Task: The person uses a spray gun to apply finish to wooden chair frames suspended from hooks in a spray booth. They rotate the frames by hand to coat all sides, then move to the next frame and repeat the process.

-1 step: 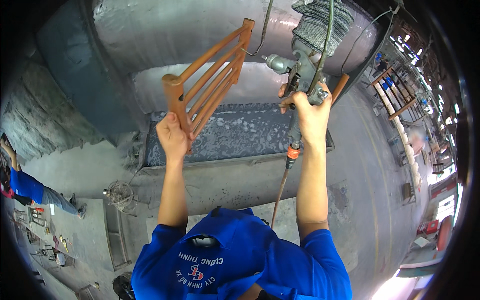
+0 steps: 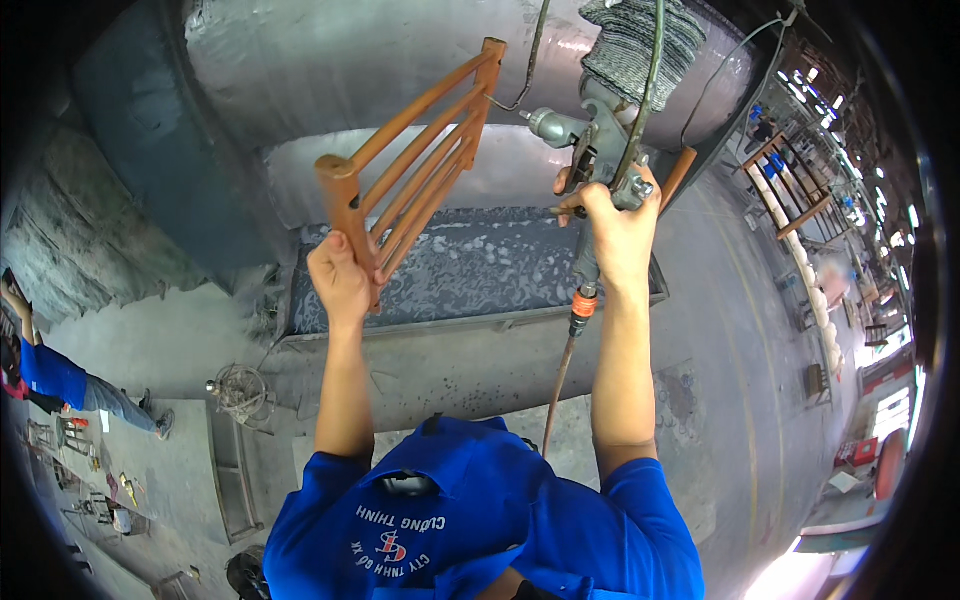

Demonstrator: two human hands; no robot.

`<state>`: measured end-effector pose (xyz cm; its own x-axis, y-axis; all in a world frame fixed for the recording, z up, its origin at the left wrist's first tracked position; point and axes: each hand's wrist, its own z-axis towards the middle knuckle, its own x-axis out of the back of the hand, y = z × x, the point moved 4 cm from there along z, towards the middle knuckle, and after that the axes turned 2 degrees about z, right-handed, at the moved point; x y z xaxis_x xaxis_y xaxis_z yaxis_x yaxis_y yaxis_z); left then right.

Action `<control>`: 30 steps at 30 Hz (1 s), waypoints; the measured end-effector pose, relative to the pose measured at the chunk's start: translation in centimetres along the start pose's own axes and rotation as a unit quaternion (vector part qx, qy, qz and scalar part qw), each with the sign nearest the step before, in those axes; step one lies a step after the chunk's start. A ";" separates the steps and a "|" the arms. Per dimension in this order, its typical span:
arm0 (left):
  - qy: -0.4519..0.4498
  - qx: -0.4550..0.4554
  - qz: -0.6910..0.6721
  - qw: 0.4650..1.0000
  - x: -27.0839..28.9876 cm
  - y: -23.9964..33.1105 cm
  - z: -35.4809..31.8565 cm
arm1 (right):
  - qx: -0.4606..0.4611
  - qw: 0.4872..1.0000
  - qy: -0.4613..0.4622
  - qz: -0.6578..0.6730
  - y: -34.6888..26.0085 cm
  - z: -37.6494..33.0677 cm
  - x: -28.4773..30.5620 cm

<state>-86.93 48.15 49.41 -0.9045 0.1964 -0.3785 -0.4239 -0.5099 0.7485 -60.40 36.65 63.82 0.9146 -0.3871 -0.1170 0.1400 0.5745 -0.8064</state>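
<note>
My left hand (image 2: 341, 283) is closed round the near post of a brown wooden slatted frame (image 2: 343, 200), which looks like a chair back. Its rails slant up and away to a second post at the far end. My right hand (image 2: 622, 235) grips a metal spray gun (image 2: 606, 128) by its handle, fingers by the trigger. The nozzle end (image 2: 548, 127) points left toward the slatted frame. Striped knitted cloth (image 2: 648, 50) wraps the cup above the gun. An air hose (image 2: 562, 385) runs down from an orange-ringed coupling (image 2: 583, 306) under the handle.
Ahead lies a trough of dark liquid (image 2: 480, 265) below a shiny metal wall (image 2: 300, 60). A hooked wire (image 2: 524, 88) and a cord (image 2: 648, 95) hang nearby. Another wooden piece (image 2: 680, 176) shows behind my right hand. At far left is a person in blue (image 2: 55, 375).
The near end of the slatted frame and my left hand have shifted slightly left and down. The spray gun has moved a touch left.
</note>
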 end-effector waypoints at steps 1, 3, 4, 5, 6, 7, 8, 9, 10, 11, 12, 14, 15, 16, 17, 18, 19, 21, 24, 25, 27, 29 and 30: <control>0.002 -0.009 0.020 1.000 0.4 0.4 -0.4 | 0.017 1.000 -0.005 -0.009 -0.1 0.0 0.0; -0.003 -0.027 0.031 0.999 1.3 0.9 -0.7 | 0.038 0.999 0.003 -0.028 -0.1 0.2 -0.2; -0.003 -0.028 0.032 0.999 1.8 1.0 -1.0 | 0.041 0.998 0.012 -0.042 0.0 0.2 -0.3; -0.015 -0.035 0.016 0.999 2.2 1.1 -1.2 | 0.046 0.997 0.015 -0.054 0.0 0.3 -0.3; -0.005 -0.032 0.030 0.999 2.8 1.2 -1.4 | 0.046 0.997 0.022 -0.056 0.0 0.3 -0.4; -0.008 -0.032 0.027 0.999 3.3 1.4 -1.6 | 0.047 0.997 0.023 -0.056 0.0 0.3 -0.5; -0.011 -0.033 0.024 0.999 3.8 1.5 -1.9 | 0.051 0.997 0.023 -0.054 -0.1 0.2 -0.7; -0.013 -0.035 0.026 0.999 4.2 1.7 -2.1 | 0.047 0.997 0.024 -0.051 -0.1 0.2 -0.8; -0.033 -0.040 0.034 0.998 4.5 2.0 -2.4 | 0.046 0.998 0.025 -0.047 -0.1 0.2 -0.9; -0.054 -0.046 0.042 0.997 4.7 2.3 -2.6 | 0.045 0.998 0.025 -0.043 -0.1 0.2 -1.0; -0.082 -0.056 0.031 0.995 4.8 2.6 -2.8 | 0.046 0.998 0.026 -0.044 -0.2 0.2 -1.1; -0.075 -0.055 0.044 0.995 5.2 2.9 -3.1 | 0.044 0.998 0.028 -0.047 -0.3 0.1 -1.3; -0.079 -0.052 0.030 0.995 5.2 3.0 -3.2 | 0.050 0.997 0.030 -0.043 -0.5 0.1 -1.4; -0.073 -0.056 0.046 0.995 5.3 3.2 -3.3 | 0.049 0.997 0.031 -0.042 -0.6 0.0 -1.4; -0.072 -0.056 0.050 0.995 5.4 3.4 -3.4 | 0.055 0.997 0.036 -0.038 -0.7 0.0 -1.5; -0.081 -0.053 0.044 0.994 5.3 3.6 -3.5 | 0.048 0.997 0.030 -0.043 -0.7 0.0 -1.6; -0.054 -0.056 0.062 0.995 5.8 3.8 -3.7 | 0.049 0.997 0.028 -0.045 -0.7 -0.2 -2.0; -0.024 -0.058 0.077 0.995 6.4 4.2 -4.0 | 0.048 0.997 0.026 -0.048 -0.7 -0.3 -2.3; -0.027 -0.040 0.073 0.996 6.9 4.6 -4.5 | 0.046 0.998 0.017 -0.045 -0.9 -0.5 -2.8; -0.049 -0.042 0.084 0.994 6.9 4.8 -4.6 | 0.048 0.998 0.012 -0.043 -1.0 -0.5 -3.1; -0.096 -0.039 0.069 0.992 6.4 5.2 -4.8 | 0.050 0.998 0.002 -0.041 -1.3 -0.7 -3.3; -0.093 -0.053 0.092 0.990 5.9 6.1 -4.5 | 0.049 0.998 -0.003 -0.042 -1.5 -0.9 -3.6; -0.102 -0.057 0.098 0.988 5.4 6.7 -4.3 | 0.043 0.998 -0.009 -0.044 -1.6 -1.0 -3.8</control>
<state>-94.47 42.20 50.09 -0.9640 0.2437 -0.1060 -0.2425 -0.6439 0.7256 -64.44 36.49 64.94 0.9038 -0.4262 -0.0371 0.2511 0.5987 -0.7606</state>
